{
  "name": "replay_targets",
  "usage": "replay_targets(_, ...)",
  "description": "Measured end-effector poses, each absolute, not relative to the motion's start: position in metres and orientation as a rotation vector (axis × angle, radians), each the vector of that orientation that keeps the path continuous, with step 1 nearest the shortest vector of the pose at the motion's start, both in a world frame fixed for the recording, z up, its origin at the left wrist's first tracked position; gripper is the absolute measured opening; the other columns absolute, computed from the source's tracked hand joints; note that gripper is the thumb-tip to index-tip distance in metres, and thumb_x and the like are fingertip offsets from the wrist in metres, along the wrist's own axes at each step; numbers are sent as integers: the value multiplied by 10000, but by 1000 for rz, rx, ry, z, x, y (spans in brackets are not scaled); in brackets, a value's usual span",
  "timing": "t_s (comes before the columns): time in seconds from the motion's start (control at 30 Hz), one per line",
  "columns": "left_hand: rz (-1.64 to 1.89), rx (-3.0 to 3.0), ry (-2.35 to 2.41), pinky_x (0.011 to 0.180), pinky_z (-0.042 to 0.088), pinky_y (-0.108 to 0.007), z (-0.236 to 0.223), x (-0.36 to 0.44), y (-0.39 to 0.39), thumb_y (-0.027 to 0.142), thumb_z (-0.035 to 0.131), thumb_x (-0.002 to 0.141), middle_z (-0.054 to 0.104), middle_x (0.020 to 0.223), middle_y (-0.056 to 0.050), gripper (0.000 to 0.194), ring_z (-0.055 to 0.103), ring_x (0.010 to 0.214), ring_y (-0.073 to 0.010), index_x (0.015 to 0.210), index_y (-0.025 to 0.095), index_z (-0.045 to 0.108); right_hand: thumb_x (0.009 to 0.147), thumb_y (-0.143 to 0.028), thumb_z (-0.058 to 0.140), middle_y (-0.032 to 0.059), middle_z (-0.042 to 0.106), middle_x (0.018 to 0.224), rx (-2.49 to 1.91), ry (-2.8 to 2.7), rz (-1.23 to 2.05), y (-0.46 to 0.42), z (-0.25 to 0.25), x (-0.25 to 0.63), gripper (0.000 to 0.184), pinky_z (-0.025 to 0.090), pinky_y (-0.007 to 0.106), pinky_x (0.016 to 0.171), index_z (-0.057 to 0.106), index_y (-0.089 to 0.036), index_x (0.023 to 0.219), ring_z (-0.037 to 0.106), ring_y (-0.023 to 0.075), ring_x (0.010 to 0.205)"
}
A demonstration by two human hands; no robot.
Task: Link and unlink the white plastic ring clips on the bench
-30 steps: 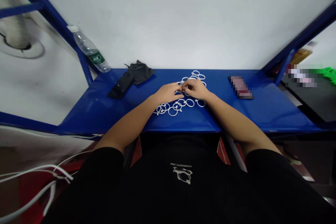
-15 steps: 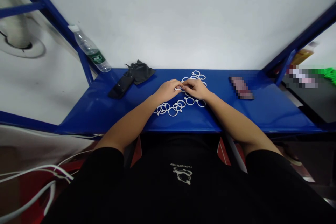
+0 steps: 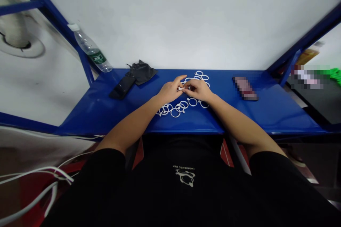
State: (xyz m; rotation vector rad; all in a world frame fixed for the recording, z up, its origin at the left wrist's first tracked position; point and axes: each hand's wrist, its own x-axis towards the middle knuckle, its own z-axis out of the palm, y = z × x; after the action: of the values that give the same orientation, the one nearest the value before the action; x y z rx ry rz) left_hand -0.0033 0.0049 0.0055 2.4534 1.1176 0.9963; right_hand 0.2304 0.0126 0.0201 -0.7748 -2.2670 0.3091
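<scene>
Between my two hands a white plastic ring [image 3: 181, 88] is pinched, most of it hidden by the fingers. My left hand [image 3: 171, 90] grips it from the left, with the index finger lifted and stretched out. From the right, the thumb and fingertips of my right hand [image 3: 198, 89] close on the same ring. Several more white rings, each with a small tab, lie about: a loose pile [image 3: 197, 77] behind my right hand, a single ring [image 3: 192, 102] below it, and an overlapping row [image 3: 175, 112] nearer the front edge.
The blue table [image 3: 128, 113] stands against a white wall. At the left are a clear bottle [image 3: 97, 57], a black phone [image 3: 122, 87] and a crumpled black bag [image 3: 144, 72]. A blurred-out phone [image 3: 245, 88] lies at the right. Blue frame posts rise on both sides.
My left index finger has lifted away from the ring and straightened. Both hands stay in nearly the same place, and the rings on the table lie as before.
</scene>
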Motion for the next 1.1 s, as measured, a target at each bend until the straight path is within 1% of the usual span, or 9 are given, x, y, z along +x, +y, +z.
replay_targets(0.13, 990, 2452, 1175, 836, 594, -321, 6, -3, 4, 156, 757, 952, 832, 1097, -54, 741, 786, 934, -216, 1644, 218, 498, 1060, -433, 605, 70, 795, 969, -741, -2304, 243, 11, 21, 228, 255, 527, 378, 744, 765, -239, 1096, 680, 208, 785)
replay_targets(0.23, 989, 2462, 1171, 814, 583, -311, 5, -3, 4, 155, 751, 948, 829, 1073, -40, 755, 780, 916, -212, 1653, 233, 494, 1072, -402, 585, 72, 793, 948, -691, -2324, 231, 11, 22, 228, 241, 542, 400, 773, 769, -246, 1070, 697, 231, 828)
replay_targets(0.37, 972, 2469, 1162, 822, 581, -306, 6, -4, 4, 143, 747, 944, 828, 1081, -37, 776, 777, 920, -207, 1668, 237, 483, 1077, -400, 584, 77, 781, 916, -657, -2333, 209, 11, 24, 227, 250, 534, 402, 762, 769, -237, 1036, 689, 234, 815)
replay_targets(0.5, 888, 2462, 1247, 875, 593, -330, 12, -3, 1, 163, 741, 965, 828, 1125, -70, 743, 790, 973, -230, 1665, 207, 495, 1070, -408, 592, 72, 779, 927, -698, -2340, 206, 9, 24, 227, 262, 516, 380, 741, 768, -219, 1113, 672, 214, 783)
replay_targets(0.73, 757, 2477, 1321, 942, 601, -327, 24, 0, -8, 169, 719, 988, 828, 1206, -75, 763, 795, 1070, -241, 1703, 237, 460, 1075, -432, 571, 66, 780, 922, -723, -2391, 192, 8, 24, 226, 288, 496, 372, 730, 756, -222, 1139, 672, 217, 800)
replay_targets(0.9, 716, 2487, 1338, 943, 609, -342, 26, 1, -9, 142, 712, 977, 829, 1227, -89, 765, 800, 1065, -255, 1697, 223, 470, 1100, -429, 532, 90, 787, 1002, -712, -2415, 141, 5, 24, 224, 335, 514, 386, 761, 767, -222, 1216, 698, 236, 874)
replay_targets(1.0, 707, 2516, 1335, 929, 612, -336, 25, 2, -9, 134, 705, 972, 837, 1190, -79, 755, 804, 1039, -252, 1688, 220, 481, 1098, -417, 517, 98, 786, 1038, -696, -2442, 150, 4, 25, 223, 335, 527, 388, 777, 776, -225, 1189, 709, 245, 913)
replay_targets(1.1, 717, 2543, 1328, 907, 615, -326, 23, 2, -8, 132, 703, 965, 841, 1170, -77, 725, 806, 1014, -248, 1661, 220, 517, 1065, -377, 532, 105, 785, 1053, -680, -2444, 169, 3, 26, 222, 298, 533, 384, 791, 767, -210, 1139, 704, 243, 920)
